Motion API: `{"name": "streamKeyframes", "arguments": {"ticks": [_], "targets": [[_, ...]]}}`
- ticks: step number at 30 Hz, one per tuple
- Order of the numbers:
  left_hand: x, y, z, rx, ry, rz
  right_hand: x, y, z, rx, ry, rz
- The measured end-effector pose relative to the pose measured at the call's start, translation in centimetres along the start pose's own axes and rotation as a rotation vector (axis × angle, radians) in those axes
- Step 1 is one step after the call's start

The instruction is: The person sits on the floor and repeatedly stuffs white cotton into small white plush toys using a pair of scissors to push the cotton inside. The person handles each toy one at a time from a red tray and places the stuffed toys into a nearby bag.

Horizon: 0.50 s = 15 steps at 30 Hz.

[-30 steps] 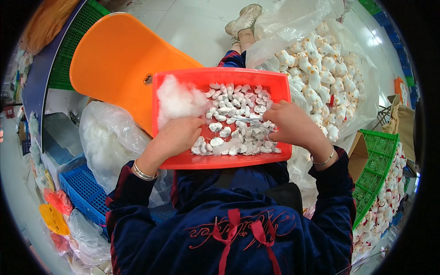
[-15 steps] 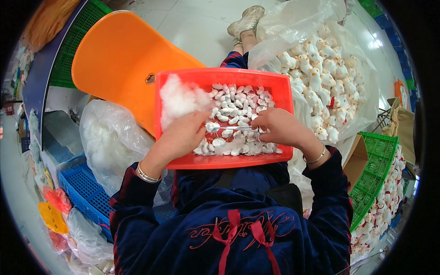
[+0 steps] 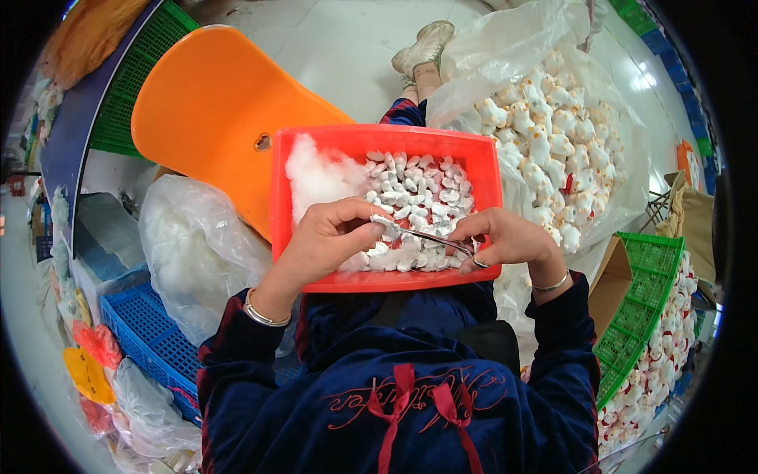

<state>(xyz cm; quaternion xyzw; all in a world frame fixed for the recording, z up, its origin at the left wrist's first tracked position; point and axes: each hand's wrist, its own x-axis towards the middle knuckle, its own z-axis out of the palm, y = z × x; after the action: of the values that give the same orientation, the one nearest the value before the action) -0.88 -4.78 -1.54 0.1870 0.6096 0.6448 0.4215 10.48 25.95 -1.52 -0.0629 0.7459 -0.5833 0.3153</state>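
My right hand is closed on the ring handles of slim metal forceps, which point left over the tray. In my left hand, a small white fabric piece is pinched between thumb and fingers. The forceps' tip meets that piece; whether it is inside it is too small to tell. Beneath both hands, a red plastic tray rests on my lap. Many small white fabric pieces lie in its middle and right, and a clump of white fluffy stuffing fills its left.
An orange chair stands beyond the tray's left. Right of the tray, a clear plastic bag holds many white plush toys. A stuffing-filled bag and a blue crate are at left; a green crate is at right.
My left hand has risen from the tray with a small white fabric piece in its pinch. My right hand has moved slightly right and nearer me, and the forceps now slant up toward the piece.
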Motion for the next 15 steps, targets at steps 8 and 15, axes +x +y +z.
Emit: {"name": "streamKeyframes", "arguments": {"ticks": [8, 15], "targets": [[1.2, -2.2, 1.7, -0.313, 0.286, 0.015, -1.2, -1.9, 3.9, -0.307, 0.502, -0.158], [1.4, -1.6, 3.4, -0.482, 0.34, 0.032, -1.0, -2.7, 6.1, -0.537, 0.609, -0.078]]}}
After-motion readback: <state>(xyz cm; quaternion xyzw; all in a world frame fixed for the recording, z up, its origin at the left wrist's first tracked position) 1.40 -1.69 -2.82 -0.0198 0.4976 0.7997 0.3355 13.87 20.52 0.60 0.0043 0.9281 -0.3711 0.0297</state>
